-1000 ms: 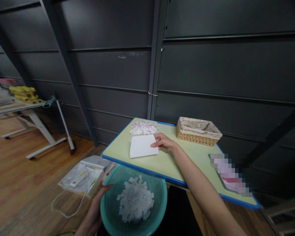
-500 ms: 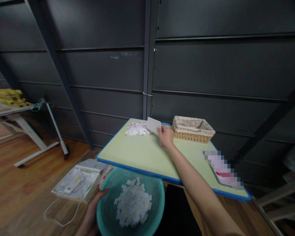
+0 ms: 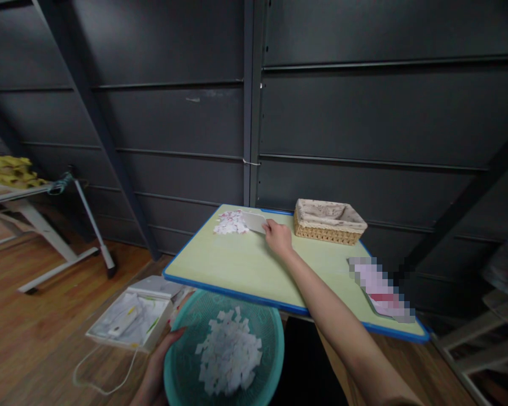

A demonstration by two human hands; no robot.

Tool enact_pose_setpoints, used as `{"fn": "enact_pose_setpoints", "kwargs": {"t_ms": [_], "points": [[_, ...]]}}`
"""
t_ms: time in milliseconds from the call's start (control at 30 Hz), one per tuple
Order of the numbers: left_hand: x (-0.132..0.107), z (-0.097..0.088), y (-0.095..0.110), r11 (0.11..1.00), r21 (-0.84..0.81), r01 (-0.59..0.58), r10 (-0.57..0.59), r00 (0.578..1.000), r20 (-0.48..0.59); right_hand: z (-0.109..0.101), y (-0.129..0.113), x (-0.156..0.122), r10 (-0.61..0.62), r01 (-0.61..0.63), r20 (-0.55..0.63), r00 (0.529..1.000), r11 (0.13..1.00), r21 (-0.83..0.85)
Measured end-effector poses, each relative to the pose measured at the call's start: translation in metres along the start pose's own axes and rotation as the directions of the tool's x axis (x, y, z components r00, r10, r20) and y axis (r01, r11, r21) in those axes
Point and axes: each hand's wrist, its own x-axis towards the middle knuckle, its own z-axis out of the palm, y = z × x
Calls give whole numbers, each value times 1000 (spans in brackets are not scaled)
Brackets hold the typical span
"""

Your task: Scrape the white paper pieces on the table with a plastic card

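Scraper (image 3: 254, 221) in right fingers (image 3: 270, 227), seemingly closed

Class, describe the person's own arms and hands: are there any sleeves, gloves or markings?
The right hand is ungloved; its slender forearm is bare, with no watch, bracelet or clear marking. The left hand, only partly visible, is ungloved too. No sleeve shows clearly; rings are too small to tell.

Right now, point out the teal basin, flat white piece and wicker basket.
Teal basin (image 3: 267, 327), head view: bare inner wall.
Flat white piece (image 3: 254, 221), head view: broad face.
Wicker basket (image 3: 327, 232), head view: woven front side.
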Motion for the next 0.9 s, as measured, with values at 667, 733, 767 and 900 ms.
{"fn": "enact_pose_setpoints", "kwargs": {"t_ms": [667, 733, 767, 900], "points": [[-6, 4, 2, 1000, 7, -20, 20, 1000, -4, -12, -8, -1, 98, -93, 41, 994, 991, -99], [-6, 4, 2, 1000, 1, -12, 12, 1000, -1, -12, -8, -1, 99, -94, 46, 994, 990, -103], [-6, 3, 2, 1000, -5, -7, 7, 1000, 1, -12, -8, -1, 103, -98, 45, 994, 990, -105], [-6, 5, 4, 999, -39, 21, -21, 1000, -3, -14, -9, -1, 122, -119, 18, 992, 987, -110]]}}
